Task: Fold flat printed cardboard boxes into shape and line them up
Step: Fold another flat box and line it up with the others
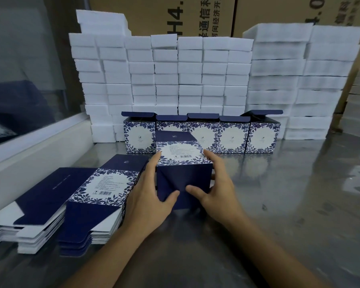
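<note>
Dim, cool indoor light, soft glare on the steel table (289, 183), wide-angle bending at edges, slight overall softness

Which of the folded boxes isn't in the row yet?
The box gripped by the left hand and right hand, lying on its side before the row; the five lined-up boxes stand upright with lids open.

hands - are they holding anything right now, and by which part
Yes: both hands hold the half-folded box. The left hand and right hand clasp its sides, thumbs pressing the dark blue bottom flaps facing the camera.
</note>
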